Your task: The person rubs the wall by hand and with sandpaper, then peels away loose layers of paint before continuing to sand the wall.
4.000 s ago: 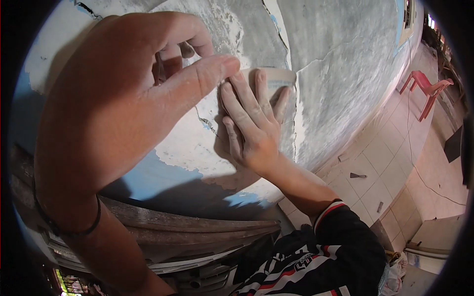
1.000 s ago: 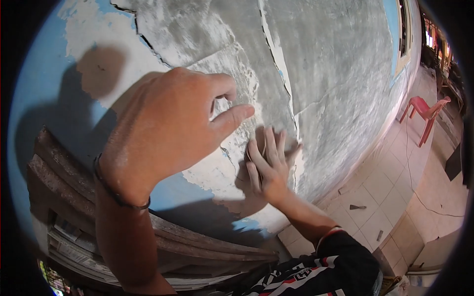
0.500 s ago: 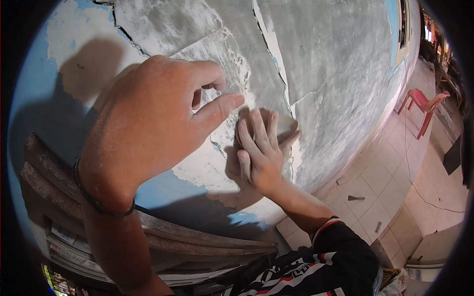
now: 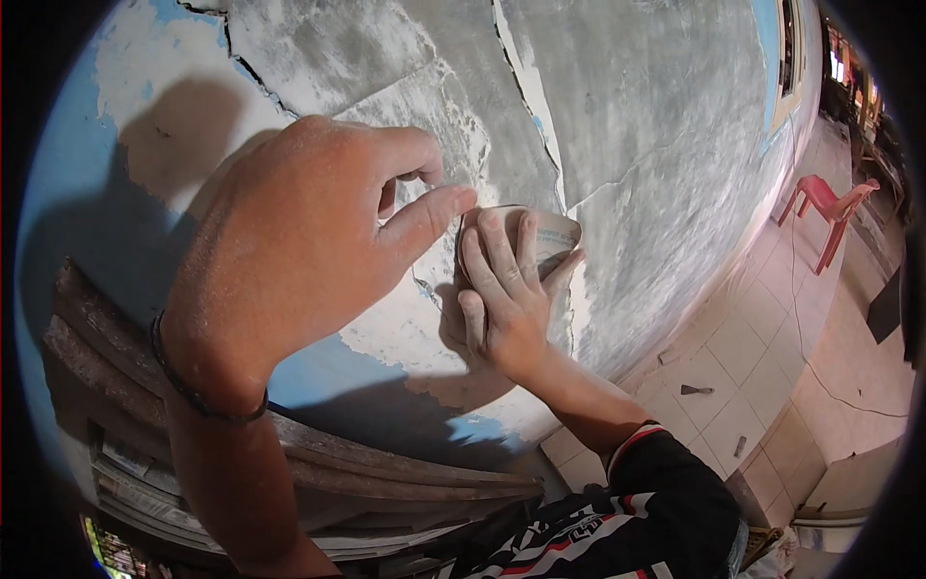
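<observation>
Curled fingers and a bent thumb show on my left hand (image 4: 425,189), raised before the wall (image 4: 637,116); a small gap separates thumb and index finger, and nothing shows in it. The remaining fingertips are hidden. A dark band circles that wrist. Lower and to the right, my right hand (image 4: 511,299) presses a thin printed sheet, like sandpaper (image 4: 556,232), against the wall with its fingers spread over it. The wall has grey plaster, white patches, blue paint and long cracks.
Stacked dusty boards (image 4: 386,473) lean along the lower left. On the tiled floor at the right are a scraper (image 4: 696,390), a red plastic chair (image 4: 828,201) and a thin cable (image 4: 803,333). A window frame (image 4: 789,68) stands at the upper right.
The sheet under my right hand now shows more of its printed face, its upper edge lying higher. My right hand has shifted very slightly left; my left hand is almost unmoved.
</observation>
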A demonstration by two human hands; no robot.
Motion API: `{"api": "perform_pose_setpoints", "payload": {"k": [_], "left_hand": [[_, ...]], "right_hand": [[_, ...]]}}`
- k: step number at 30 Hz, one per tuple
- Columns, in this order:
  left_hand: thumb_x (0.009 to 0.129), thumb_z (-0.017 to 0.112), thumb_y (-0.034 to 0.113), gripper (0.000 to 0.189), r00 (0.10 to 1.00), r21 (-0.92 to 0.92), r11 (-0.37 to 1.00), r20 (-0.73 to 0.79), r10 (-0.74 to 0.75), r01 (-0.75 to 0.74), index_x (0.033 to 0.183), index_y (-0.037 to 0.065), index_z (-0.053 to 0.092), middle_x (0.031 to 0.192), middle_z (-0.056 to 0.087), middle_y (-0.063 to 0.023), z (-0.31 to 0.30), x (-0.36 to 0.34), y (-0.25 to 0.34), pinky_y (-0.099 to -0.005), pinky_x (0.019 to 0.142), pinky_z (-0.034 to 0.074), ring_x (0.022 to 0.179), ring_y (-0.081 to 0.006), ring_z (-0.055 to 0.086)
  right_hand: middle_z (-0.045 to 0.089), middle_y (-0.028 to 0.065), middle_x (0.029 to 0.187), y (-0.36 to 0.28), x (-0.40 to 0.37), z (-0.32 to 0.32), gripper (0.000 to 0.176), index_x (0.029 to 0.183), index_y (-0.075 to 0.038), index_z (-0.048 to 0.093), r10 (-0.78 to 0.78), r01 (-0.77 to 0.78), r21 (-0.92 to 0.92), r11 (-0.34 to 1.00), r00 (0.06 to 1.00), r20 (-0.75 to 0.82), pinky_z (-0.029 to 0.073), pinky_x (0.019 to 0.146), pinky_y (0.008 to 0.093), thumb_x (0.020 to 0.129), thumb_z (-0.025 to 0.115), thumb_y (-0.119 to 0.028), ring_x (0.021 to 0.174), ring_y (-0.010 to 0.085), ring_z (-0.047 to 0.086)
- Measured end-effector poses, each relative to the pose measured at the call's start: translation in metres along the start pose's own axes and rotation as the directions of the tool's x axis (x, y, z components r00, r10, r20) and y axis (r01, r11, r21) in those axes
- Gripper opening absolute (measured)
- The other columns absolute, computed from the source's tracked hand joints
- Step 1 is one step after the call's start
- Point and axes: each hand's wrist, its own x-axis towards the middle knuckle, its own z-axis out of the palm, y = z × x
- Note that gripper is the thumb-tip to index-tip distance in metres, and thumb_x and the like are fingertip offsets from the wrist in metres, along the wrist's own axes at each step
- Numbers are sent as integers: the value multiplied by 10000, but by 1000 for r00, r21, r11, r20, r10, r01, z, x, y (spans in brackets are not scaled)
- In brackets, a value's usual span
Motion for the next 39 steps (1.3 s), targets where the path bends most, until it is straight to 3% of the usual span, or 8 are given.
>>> {"api": "perform_pose_setpoints", "payload": {"k": [5,12,18,22,23,32,36,39], "left_hand": [[855,613,206,176,999,-19,999,38,-37,38,868,31,632,585,557,-71,-1,2,1,-274,485,379,491,-123,480],[853,619,212,184,1000,7,1000,-14,13,-13,880,29,627,601,569,-75,0,1,1,-268,503,398,504,-126,499],[851,621,218,188,999,40,999,28,-23,22,883,32,628,611,581,-85,0,1,1,-277,500,403,506,-137,513],[848,622,213,183,1000,-5,1000,10,0,0,883,34,630,609,581,-84,0,2,3,-278,497,403,504,-140,518],[847,623,213,183,1000,-8,1000,2,2,-2,884,34,630,609,581,-83,0,1,2,-278,497,404,503,-141,518],[835,636,219,192,999,8,1000,-27,25,-25,904,39,634,629,588,-86,4,1,3,-273,513,425,522,-142,531],[830,642,224,200,999,-18,1000,-53,8,-9,918,44,633,636,594,-87,6,0,5,-273,527,438,536,-146,547],[826,647,228,215,999,-2,1000,-48,16,-16,937,45,631,639,598,-91,7,1,4,-274,528,443,541,-147,554]], "right_hand": [[510,45,1315,18,-82,14,417,1239,-119,560,53,-49,-35,998,991,121,-161,985,649,892,485,-336,1282,331,390],[462,42,1365,2,13,-1,435,1267,-101,534,-47,45,-31,999,997,-57,-172,980,642,890,493,-314,1291,350,375],[332,202,1426,16,-57,4,628,1331,-4,425,-53,32,139,990,987,152,-164,993,619,920,307,-463,1350,456,177],[287,189,1453,23,-51,-6,561,1349,-22,410,-18,-64,290,955,963,270,-137,1006,617,945,255,-379,1359,456,142],[332,98,1451,22,-51,-4,485,1364,-113,420,17,-75,249,966,973,230,-71,990,678,908,414,-277,1355,403,220],[365,159,1421,22,-48,-9,435,1258,-122,550,156,-182,429,885,983,96,35,1051,602,832,615,-179,1350,380,257],[283,285,1418,17,-38,-4,838,1320,40,402,302,-229,356,906,939,-164,243,1041,490,666,786,-316,1312,399,318],[456,242,1213,18,-41,0,1132,1387,84,197,321,-260,245,934,911,-260,361,942,441,583,806,-429,1223,342,392]]}}
